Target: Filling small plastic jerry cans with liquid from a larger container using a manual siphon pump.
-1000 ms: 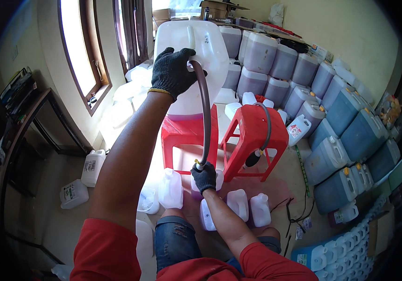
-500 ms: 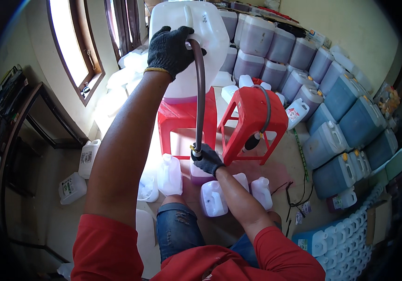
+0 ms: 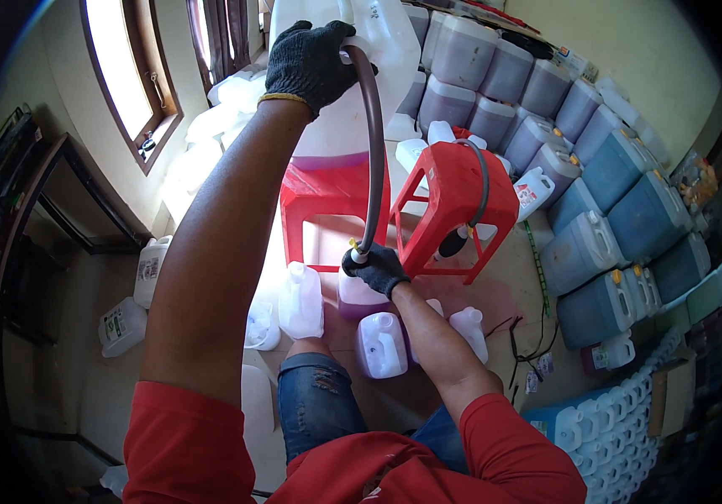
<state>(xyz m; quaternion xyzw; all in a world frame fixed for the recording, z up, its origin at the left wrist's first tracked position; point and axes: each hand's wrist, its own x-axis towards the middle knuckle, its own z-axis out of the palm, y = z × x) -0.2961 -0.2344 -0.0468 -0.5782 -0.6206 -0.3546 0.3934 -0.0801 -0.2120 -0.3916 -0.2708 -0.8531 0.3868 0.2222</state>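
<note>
Left grip [image 3: 310,67] in a dark glove pinches a brown hose [image 3: 375,151] at the mouth of a big jug [image 3: 336,134], which rests on a red stool [image 3: 319,197] with pink liquid low inside. Right grip [image 3: 376,270], also gloved, closes round the hose's lower end beside a yellow tap [image 3: 353,243], above a small jug [image 3: 354,302] of purple liquid on the floor. Whether the hose enters it is hidden.

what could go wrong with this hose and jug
The hose might slip from the big jug if the left hand shifts. Its lower end, in the right hand, could spill over the small jug. The big jug might tip off the red stool if pulled.
</note>
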